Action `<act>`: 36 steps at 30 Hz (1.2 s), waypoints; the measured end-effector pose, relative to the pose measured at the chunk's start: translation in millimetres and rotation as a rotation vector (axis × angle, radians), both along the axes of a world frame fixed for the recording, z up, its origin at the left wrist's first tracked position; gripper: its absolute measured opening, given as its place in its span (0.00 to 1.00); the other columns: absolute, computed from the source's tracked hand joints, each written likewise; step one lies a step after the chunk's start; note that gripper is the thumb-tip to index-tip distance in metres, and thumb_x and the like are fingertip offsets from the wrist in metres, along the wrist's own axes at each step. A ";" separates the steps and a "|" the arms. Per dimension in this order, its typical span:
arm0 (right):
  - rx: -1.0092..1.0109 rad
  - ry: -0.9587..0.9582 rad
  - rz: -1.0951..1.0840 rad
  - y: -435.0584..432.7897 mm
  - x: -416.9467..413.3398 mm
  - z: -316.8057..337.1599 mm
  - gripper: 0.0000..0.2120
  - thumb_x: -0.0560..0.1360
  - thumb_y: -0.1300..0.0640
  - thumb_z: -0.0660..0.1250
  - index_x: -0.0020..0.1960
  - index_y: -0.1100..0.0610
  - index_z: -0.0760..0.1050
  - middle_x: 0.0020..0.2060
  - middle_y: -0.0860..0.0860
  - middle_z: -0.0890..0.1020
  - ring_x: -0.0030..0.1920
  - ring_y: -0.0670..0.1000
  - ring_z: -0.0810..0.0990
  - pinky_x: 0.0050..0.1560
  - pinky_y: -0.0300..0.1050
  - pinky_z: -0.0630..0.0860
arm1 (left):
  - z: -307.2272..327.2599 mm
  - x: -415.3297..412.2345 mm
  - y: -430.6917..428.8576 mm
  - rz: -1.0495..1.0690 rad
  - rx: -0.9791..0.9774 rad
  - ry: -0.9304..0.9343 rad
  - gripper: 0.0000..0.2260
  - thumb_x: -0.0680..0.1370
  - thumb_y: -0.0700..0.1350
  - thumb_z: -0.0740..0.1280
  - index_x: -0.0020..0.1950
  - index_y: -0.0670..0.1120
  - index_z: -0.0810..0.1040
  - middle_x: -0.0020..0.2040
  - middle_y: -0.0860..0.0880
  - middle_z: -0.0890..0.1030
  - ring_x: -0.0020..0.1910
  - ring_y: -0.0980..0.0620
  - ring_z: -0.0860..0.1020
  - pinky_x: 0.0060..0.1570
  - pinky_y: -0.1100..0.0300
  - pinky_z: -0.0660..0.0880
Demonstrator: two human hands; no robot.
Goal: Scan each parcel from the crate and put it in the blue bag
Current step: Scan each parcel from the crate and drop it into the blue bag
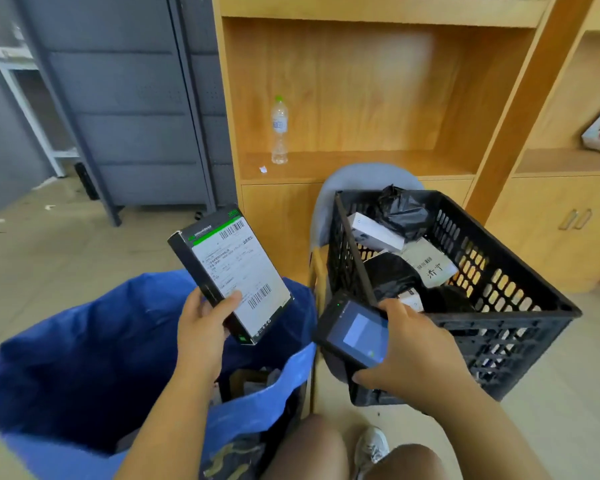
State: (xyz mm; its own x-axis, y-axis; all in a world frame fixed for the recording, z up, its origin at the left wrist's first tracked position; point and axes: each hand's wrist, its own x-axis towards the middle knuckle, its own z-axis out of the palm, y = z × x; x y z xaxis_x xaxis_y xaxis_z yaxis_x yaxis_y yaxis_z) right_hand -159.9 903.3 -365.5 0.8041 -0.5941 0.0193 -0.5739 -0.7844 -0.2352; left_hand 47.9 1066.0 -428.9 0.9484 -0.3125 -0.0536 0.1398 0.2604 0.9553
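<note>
Fingers (231, 298) of left hand (201, 327) are gripping boxed parcel (236, 268), long axis rising away; right hand (409, 351) is gripping handheld scanner (355, 334) alongside, probably aiming.

Handwritten in black on the white parcel (430, 265) in the crate (520, 271): "济宁", below a small barcode. On the box (236, 275), a shipping label with green band and two barcodes, print too blurred to read. Illegible: bottle (279, 129) label, scanner (355, 332) screen.
</note>
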 end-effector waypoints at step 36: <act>0.037 0.208 0.221 34.0 113.0 -58.2 0.44 0.57 0.34 0.70 0.67 0.48 0.58 0.55 0.43 0.70 0.53 0.49 0.73 0.50 0.48 0.72 | -98.3 110.3 90.3 -0.135 0.958 0.111 0.12 0.71 0.49 0.73 0.48 0.45 0.78 0.46 0.47 0.83 0.44 0.48 0.81 0.37 0.57 0.73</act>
State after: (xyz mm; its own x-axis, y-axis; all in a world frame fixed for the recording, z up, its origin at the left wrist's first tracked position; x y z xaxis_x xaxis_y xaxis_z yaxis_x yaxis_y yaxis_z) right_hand -46.9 937.3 -423.6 0.8982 -0.4018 -0.1783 -0.4295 -0.8886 -0.1613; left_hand 158.2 1156.3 -527.2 0.8819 -0.1954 -0.4290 0.2138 -0.6453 0.7334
